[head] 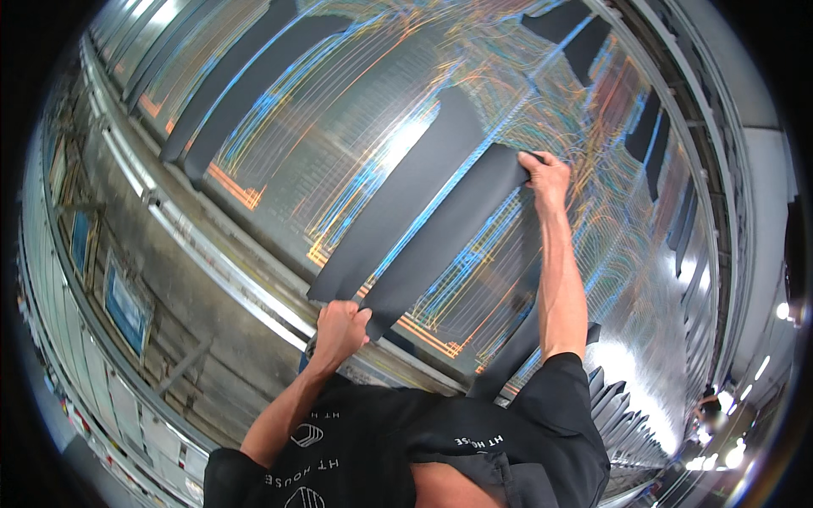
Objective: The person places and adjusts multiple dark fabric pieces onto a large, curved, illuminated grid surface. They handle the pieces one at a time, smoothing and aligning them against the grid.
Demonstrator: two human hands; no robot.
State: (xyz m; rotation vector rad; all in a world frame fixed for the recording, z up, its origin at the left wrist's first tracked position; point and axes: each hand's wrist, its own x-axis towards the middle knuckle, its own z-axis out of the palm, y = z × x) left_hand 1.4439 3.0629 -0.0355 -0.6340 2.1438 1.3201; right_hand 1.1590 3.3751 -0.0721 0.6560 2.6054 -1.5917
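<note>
A long black fabric panel [448,222] lies slanting across a table marked with many coloured lines [356,114]. My right hand [547,174] pinches the panel's upper right corner between thumb and fingers. At the panel's near end, my left hand [342,327] is closed, thumb against the corner by the table edge; how much cloth it grips is partly hidden. Just left of this panel lies a second black panel [394,190], roughly parallel, with a narrow strip of blue lines between them.
More black panels [254,95] lie farther left, and others [648,140] along the far side. A metal rail [222,260] follows the near edge. Pointed dark pieces [619,413] line the table at lower right. A person [710,409] is in the distance at right.
</note>
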